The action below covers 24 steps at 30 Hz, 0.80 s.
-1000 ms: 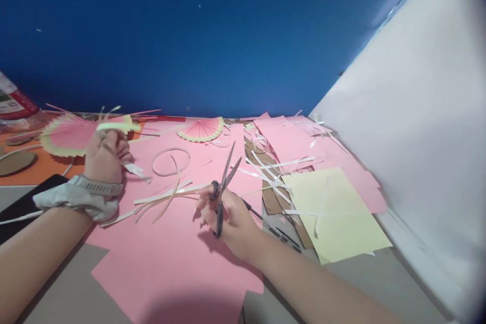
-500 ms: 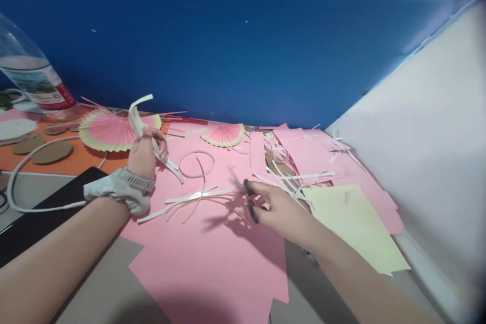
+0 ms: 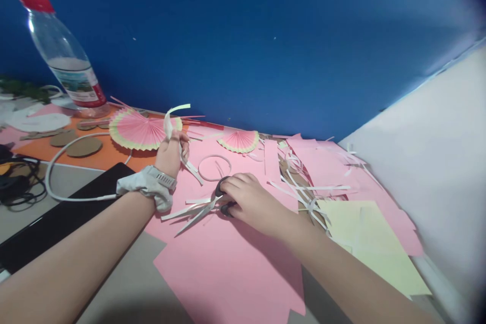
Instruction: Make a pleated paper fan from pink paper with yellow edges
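Scissors (image 3: 208,208), black-handled with slender silvery blades, in right grip (image 3: 252,203); left grip (image 3: 170,156) around pale strips (image 3: 168,124)

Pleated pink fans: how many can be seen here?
2. The larger fan is just behind the left hand, partly covered; the smaller fan is farther right, near the blue wall. Others may be hidden.

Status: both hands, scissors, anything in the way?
Left hand pinching paper strips. Right hand holding scissors over pink paper. Loose strips right by the blades.
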Available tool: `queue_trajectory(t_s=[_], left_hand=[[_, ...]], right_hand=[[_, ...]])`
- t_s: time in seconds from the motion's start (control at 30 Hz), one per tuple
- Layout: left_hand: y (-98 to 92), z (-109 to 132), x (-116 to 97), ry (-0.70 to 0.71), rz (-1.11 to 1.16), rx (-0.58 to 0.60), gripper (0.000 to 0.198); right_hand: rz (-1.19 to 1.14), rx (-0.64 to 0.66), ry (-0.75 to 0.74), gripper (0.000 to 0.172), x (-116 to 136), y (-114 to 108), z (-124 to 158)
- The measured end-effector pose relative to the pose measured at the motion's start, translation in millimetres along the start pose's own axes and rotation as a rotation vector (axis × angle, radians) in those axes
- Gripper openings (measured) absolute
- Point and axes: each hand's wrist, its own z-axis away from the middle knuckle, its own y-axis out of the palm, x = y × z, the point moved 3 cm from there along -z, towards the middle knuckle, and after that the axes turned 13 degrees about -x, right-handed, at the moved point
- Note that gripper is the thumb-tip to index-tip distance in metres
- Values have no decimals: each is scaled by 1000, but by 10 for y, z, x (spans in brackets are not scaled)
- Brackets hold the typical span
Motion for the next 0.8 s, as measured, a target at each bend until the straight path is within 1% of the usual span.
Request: queue_trajectory(t_s=[0.13, 0.27, 0.4, 0.5, 0.6, 0.7, 0.8], left_hand=[[-6, -27, 21, -10, -4, 6, 31], [-4, -45, 37, -10, 0, 15, 32], [3, -54, 39, -10, 2, 21, 32], [9, -62, 39, -17, 1, 21, 32], [9, -71, 43, -30, -3, 14, 32], [7, -78, 45, -36, -7, 8, 32], [10, -82, 45, -42, -14, 8, 32]], right_hand=[[61, 51, -10, 11, 15, 14, 5], [107, 99, -59, 8, 30, 10, -28], [136, 132, -91, 5, -27, -67, -40], [139, 138, -83, 6, -124, -222, -54], [151, 108, -47, 11, -276, -458, -129], [170, 31, 2, 11, -493, -703, -308], [204, -104, 52, 15, -747, -880, -587]])
